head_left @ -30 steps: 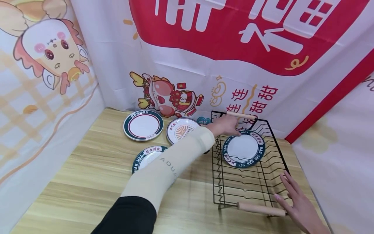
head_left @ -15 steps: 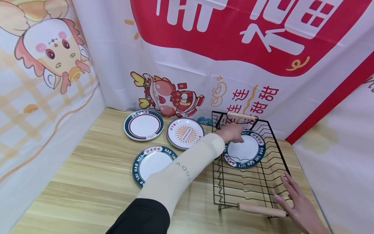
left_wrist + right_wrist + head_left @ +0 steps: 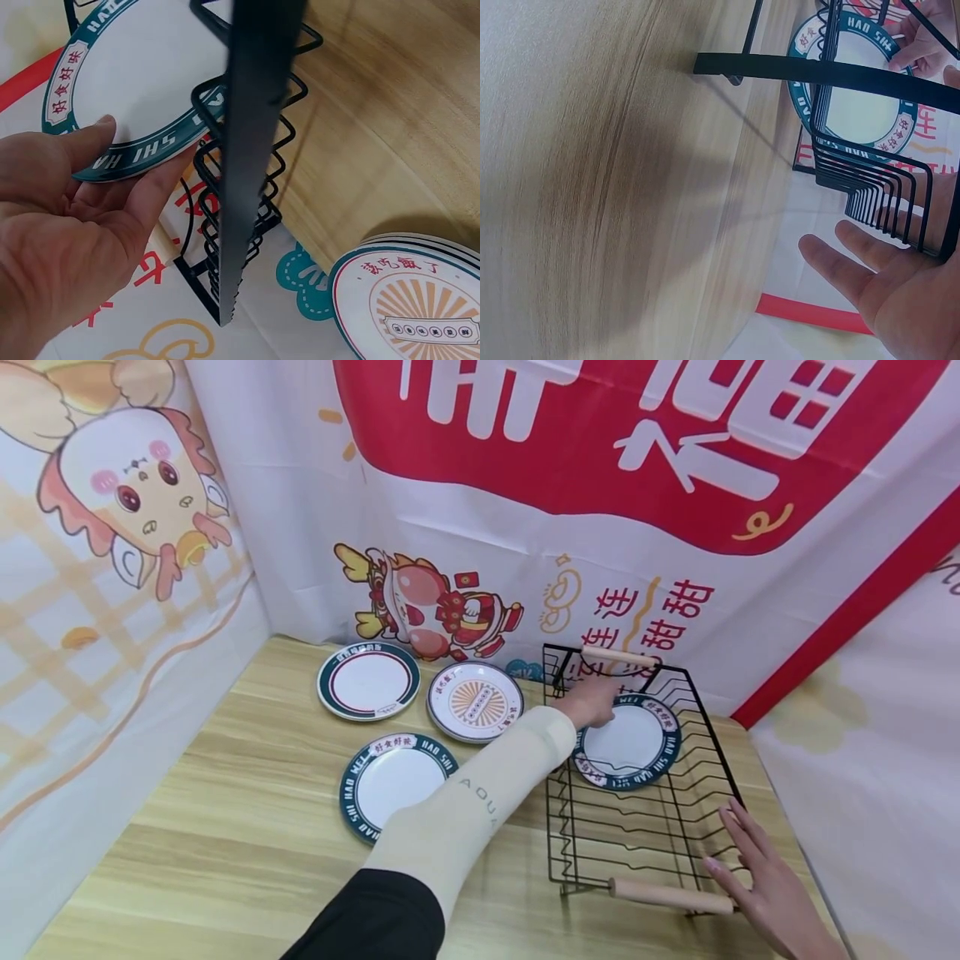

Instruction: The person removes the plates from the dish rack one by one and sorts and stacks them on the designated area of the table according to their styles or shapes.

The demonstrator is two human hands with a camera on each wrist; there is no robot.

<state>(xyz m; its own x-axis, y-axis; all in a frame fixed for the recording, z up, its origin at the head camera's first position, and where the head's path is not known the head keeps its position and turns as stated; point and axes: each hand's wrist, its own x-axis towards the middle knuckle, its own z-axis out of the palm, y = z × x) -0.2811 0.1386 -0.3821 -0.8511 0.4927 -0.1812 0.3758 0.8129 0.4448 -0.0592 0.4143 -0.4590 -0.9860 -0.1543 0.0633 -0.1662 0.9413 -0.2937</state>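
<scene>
A plate with a dark green lettered rim (image 3: 630,743) stands tilted in the black wire dish rack (image 3: 622,843). My left hand (image 3: 592,700) holds its upper left edge; in the left wrist view, the thumb lies on the plate's (image 3: 150,67) face and the fingers are behind the rim. At the rack's near right corner, my right hand (image 3: 776,881) has its fingers extended along the side. The right wrist view shows this hand (image 3: 900,292) against the rack's wire side, some fingers partly hidden behind the wires.
Left of the rack, on the wooden table (image 3: 187,827), lie a green-rimmed plate (image 3: 367,681), a stack of sunburst-patterned plates (image 3: 474,702) and another green lettered plate (image 3: 393,781), partly covered by my left sleeve. Wooden handles (image 3: 671,896) cross the rack's ends. A printed cloth (image 3: 465,502) hangs behind.
My left hand has shifted slightly nearer along the plate's edge and the forearm has swung right, uncovering more of the plates on the table. The racked plate and right hand look unmoved.
</scene>
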